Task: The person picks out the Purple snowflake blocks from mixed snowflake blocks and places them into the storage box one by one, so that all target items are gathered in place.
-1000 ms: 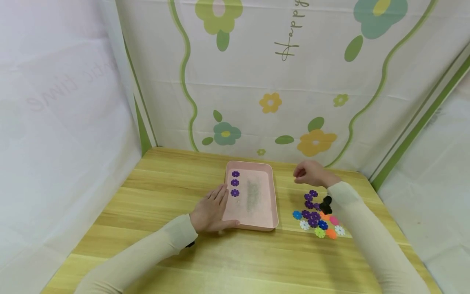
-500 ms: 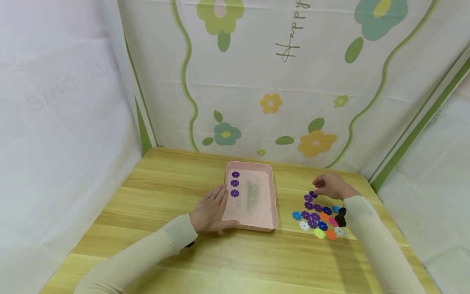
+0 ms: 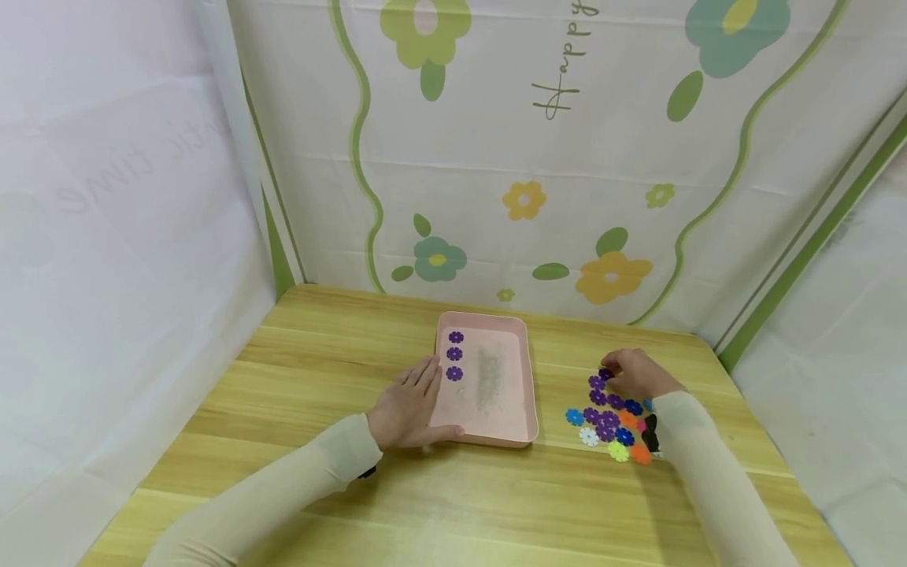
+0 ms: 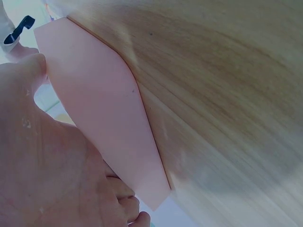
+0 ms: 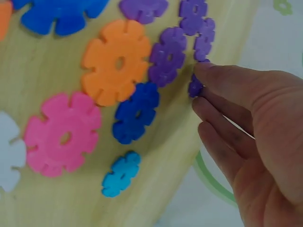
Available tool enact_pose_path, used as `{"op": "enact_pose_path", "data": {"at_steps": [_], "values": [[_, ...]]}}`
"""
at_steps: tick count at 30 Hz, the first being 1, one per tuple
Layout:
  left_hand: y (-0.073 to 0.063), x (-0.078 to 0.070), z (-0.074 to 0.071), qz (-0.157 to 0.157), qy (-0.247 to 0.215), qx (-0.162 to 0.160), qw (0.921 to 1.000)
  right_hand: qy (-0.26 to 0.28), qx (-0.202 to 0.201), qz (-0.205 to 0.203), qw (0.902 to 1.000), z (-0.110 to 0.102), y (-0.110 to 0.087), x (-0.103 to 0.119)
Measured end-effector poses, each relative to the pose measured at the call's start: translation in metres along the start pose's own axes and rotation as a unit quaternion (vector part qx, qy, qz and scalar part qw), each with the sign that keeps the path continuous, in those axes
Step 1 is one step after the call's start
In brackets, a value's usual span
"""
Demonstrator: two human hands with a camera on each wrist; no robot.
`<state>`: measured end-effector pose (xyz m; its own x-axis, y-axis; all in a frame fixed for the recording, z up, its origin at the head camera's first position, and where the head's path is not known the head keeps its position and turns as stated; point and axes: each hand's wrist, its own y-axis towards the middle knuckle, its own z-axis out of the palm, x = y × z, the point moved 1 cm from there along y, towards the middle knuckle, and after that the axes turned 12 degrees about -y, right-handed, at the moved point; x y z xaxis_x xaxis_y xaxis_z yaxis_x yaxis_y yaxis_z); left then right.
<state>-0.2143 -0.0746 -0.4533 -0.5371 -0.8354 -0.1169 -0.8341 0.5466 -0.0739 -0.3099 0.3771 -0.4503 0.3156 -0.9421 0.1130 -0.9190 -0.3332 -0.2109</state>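
A person's left hand (image 3: pixel 407 405), fingers straight and gripping nothing, rests against the pink tray (image 3: pixel 506 405) on the tabletop (image 3: pixel 319 339), apparently to steady it. Three purple discs (image 3: pixel 454 354) lie in a column inside, seemingly kept in order. The right hand (image 3: pixel 638 374) pinches the outlying disc (image 5: pixel 195 89), likely easiest to reach, at the far end of a multicoloured cluster (image 3: pixel 609 419).

Right hand (image 3: pixel 640 374) in apparent pinch
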Motion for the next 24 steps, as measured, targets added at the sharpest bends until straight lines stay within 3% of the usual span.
{"op": "enact_pose_path", "data": {"at_steps": [8, 24], "values": [[-0.001, -0.002, -0.005, 0.002, -0.015, -0.001, 0.9999, -0.011, 0.000, 0.016, 0.9998, 0.001, 0.002, -0.001], [-0.002, -0.002, -0.004, 0.006, -0.024, -0.006, 0.9997, 0.077, 0.033, 0.058, 0.9948, 0.007, -0.016, -0.004]]}}
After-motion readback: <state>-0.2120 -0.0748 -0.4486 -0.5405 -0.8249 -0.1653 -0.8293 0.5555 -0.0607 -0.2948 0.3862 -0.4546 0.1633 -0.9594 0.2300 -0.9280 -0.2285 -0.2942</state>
